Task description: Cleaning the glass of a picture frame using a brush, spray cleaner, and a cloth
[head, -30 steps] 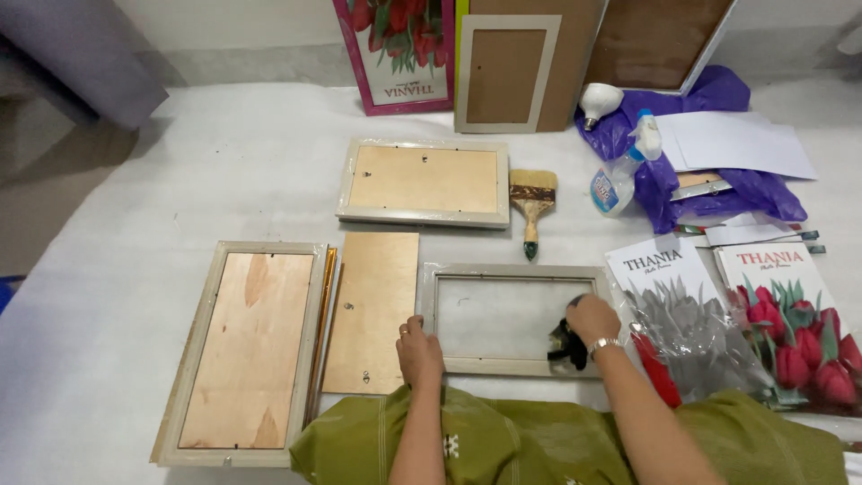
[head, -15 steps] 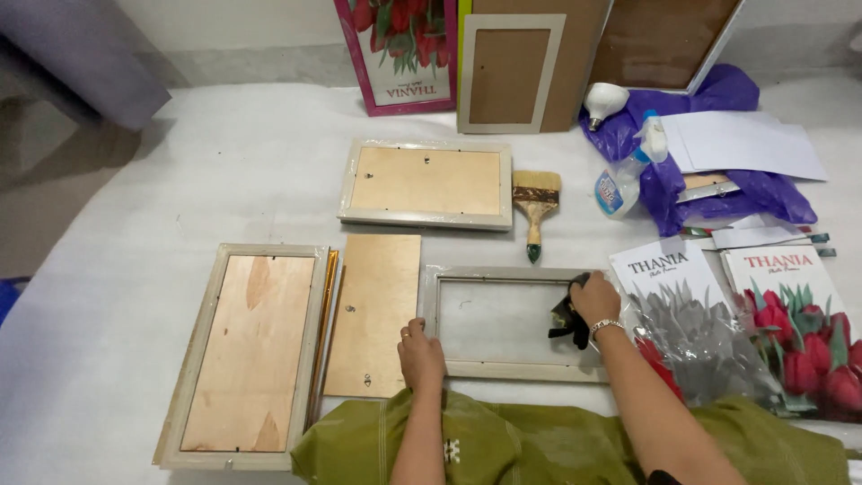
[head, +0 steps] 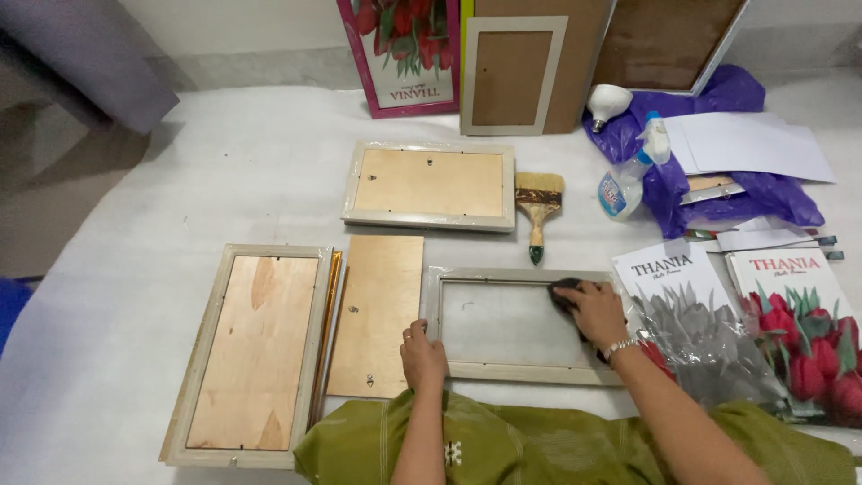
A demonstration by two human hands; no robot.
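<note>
In the head view we take the glazed picture frame lying flat in front of the person as our landmark. The right hand rests on its upper right corner, closed around a dark cloth pressed to the glass. The left hand lies on the frame's lower left corner, fingers curled down over the rail and holding nothing loose; it seems to pin the frame in place.

Touching the frame's left side lies a loose plywood backing board, and left of that a larger frame turned face down. Beyond the landmark's far edge sits another face-down frame, with a paintbrush just off its far right corner. To the right of the landmark lie flower prints in clear sleeves; further off to the far right stand a spray bottle and purple plastic sheeting. All of it rests on a white sheet.

As we judge it, hard pressure near that corner could crack the pane or tip the frame if the left hand slackens. A wide sweep of the cloth might also nudge the sleeved prints or push the frame against the loose board.
</note>
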